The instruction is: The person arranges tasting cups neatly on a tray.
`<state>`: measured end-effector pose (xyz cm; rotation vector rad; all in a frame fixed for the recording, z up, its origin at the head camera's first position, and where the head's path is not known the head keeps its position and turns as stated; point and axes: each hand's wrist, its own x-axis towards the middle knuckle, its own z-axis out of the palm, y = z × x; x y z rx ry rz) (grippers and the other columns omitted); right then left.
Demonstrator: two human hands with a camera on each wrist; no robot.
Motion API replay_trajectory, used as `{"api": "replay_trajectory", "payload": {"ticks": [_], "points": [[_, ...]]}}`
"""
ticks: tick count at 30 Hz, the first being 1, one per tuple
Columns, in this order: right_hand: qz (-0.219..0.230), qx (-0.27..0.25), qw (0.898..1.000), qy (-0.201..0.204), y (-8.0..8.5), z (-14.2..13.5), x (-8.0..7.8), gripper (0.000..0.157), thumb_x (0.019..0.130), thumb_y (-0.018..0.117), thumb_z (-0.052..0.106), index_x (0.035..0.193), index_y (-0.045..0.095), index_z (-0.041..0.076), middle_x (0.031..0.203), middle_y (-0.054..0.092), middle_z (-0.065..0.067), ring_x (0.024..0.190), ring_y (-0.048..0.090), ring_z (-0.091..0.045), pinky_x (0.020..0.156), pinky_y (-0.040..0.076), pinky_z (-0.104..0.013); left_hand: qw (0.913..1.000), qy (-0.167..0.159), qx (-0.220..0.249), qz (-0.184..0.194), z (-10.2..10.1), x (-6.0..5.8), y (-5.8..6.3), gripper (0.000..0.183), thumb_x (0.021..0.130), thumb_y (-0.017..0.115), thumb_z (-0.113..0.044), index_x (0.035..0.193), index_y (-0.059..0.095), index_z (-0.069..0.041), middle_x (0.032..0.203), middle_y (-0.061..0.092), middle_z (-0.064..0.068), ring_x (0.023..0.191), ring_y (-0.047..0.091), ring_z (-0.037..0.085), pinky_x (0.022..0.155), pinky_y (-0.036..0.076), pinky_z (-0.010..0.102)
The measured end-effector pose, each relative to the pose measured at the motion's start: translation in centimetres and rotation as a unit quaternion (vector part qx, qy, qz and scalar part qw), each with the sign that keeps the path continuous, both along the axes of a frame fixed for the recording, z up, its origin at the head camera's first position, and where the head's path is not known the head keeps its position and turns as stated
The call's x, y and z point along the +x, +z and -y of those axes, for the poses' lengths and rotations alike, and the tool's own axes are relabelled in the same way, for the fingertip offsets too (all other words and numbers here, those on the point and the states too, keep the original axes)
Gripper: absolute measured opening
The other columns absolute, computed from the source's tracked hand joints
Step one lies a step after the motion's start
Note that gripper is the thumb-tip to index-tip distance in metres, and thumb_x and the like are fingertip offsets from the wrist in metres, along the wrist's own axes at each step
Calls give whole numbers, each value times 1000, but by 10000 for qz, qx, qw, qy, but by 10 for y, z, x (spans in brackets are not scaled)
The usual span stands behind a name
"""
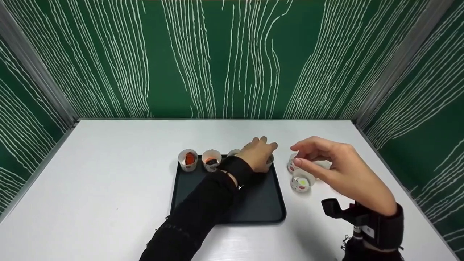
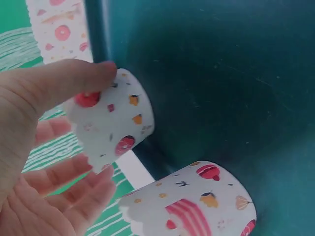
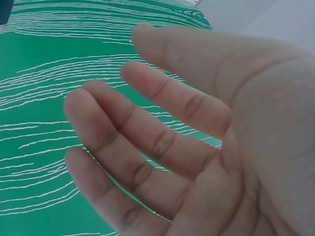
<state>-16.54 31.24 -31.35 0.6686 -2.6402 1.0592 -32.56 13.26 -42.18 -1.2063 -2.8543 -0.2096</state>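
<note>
My left hand (image 1: 255, 154) reaches across the tray to a printed paper baking cup (image 2: 115, 118) at its far right corner. In the left wrist view the thumb lies on the cup's side and the other fingers bend behind its rim. Another baking cup (image 2: 197, 206) stands beside it, mostly covered by the hand in the head view. My right hand (image 1: 333, 163) hovers over the table right of the tray, fingers loosely bent and apart, with nothing in the palm in the right wrist view. Beneath it stand a cup with a yellow-and-white item (image 1: 301, 183) and a cup (image 1: 292, 165) behind.
The dark tray (image 1: 261, 206) lies on the white table (image 1: 108, 188). At its far left stand a cup (image 1: 188, 165) with a red-orange piece and a cup (image 1: 211, 165) with an orange and dark piece. Green white-streaked walls (image 1: 232, 72) enclose the table.
</note>
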Motion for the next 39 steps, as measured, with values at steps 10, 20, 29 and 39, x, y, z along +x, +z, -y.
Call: {"api": "replay_trajectory", "payload": {"ticks": [10,20,29,39], "points": [[9,64,10000,-1,-1,-1,-1,21,101,76,15,121,76,22,103,79,13,95,76,-5,83,58,-14,9950,-217,964,-138,19,7,18,69,92,82,-47,150,56,-21,130,61,10,117,60,26,100,55,40],[3,135,9999,54,-3,0,-4,21,101,76,14,120,75,21,102,78,14,93,76,-7,88,55,-11,9663,-590,2407,-693,63,40,37,47,99,78,-36,138,65,-14,118,67,7,111,65,24,96,56,39],[225,214,9994,-153,-2,-2,-6,23,101,77,18,123,75,22,103,78,13,95,76,-5,84,57,-13,9604,-553,2706,-358,115,91,50,46,100,77,-30,143,67,-18,123,72,3,110,70,18,92,60,40],[306,272,9992,-15,-8,2,-11,21,102,76,19,122,74,21,101,78,13,93,75,-5,87,56,-12,9603,-234,2737,-476,159,135,47,42,97,81,-26,136,71,-14,122,72,4,108,71,16,91,62,37]]}}
